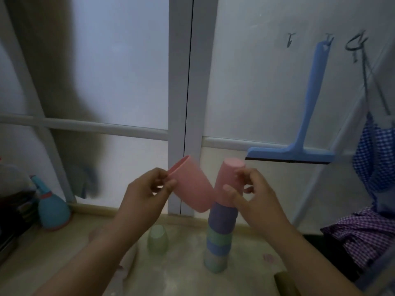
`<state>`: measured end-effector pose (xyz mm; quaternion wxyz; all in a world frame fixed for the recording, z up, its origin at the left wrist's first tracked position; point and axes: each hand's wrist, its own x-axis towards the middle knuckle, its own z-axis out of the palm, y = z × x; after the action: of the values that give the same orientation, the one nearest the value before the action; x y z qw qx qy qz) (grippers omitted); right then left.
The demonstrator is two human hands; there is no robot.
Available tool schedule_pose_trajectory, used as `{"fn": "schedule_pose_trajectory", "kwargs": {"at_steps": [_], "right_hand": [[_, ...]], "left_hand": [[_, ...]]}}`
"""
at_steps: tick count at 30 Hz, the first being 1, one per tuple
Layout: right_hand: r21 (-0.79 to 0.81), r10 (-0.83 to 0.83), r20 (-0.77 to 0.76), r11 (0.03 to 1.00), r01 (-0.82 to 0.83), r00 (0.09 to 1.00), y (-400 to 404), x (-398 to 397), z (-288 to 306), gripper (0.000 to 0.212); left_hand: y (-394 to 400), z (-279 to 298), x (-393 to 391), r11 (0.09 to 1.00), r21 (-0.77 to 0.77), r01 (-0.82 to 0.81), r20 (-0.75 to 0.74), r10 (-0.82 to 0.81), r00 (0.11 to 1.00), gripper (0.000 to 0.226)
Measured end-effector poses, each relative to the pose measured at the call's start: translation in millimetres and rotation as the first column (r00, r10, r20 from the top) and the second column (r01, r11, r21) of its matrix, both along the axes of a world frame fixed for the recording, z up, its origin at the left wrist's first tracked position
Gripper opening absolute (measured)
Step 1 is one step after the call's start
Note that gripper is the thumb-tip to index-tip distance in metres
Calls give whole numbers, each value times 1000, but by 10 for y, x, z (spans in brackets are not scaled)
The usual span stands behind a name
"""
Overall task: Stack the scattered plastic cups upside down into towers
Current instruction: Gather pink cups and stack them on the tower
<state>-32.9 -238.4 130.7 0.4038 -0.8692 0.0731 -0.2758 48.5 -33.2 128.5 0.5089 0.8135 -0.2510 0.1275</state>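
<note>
A tower of upside-down cups [220, 238] stands on the counter: a pale one at the bottom, then blue, green and purple. Topmost is a pink cup [227, 180], and my right hand [250, 193] grips its side. My left hand [149, 189] pinches the rim of a second pink cup [192, 189], held tilted in the air just left of the tower, its mouth up and to the left. A lone translucent green cup [157, 239] sits upside down on the counter left of the tower.
A blue squeegee [307, 124] hangs on the wall at the right. A teal spray bottle [52, 207] stands at the left by the window frame. Checked cloth [361, 231] lies at the right. A dark roll [286, 283] lies near the front.
</note>
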Motion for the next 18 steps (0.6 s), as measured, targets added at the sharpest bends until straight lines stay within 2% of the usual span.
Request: {"fn": "schedule_pose_trajectory", "kwargs": {"at_steps": [2, 5, 8, 11, 14, 18], "right_hand": [[83, 110, -98, 991, -102, 989, 88, -32, 33, 55], [223, 194, -114, 961, -165, 974, 185, -65, 55, 57], [320, 94, 5, 943, -91, 996, 201, -53, 23, 52], [293, 61, -4, 954, -57, 998, 82, -85, 56, 60], [293, 0, 44, 956, -13, 999, -167, -116, 242, 52], [291, -61, 89, 956, 32, 994, -427, -27, 681, 51]], "left_hand": [[-75, 126, -34, 997, -68, 26, -31, -29, 999, 8], [-204, 197, -109, 983, -156, 96, -116, -114, 987, 10], [-289, 121, -159, 976, -172, 135, -153, -162, 975, 9], [-298, 33, -149, 986, -80, 144, -158, -156, 975, 5], [-273, 6, -95, 991, -26, 135, -143, -137, 980, 19], [-241, 23, -49, 991, 18, 131, -102, -128, 986, 19]]}}
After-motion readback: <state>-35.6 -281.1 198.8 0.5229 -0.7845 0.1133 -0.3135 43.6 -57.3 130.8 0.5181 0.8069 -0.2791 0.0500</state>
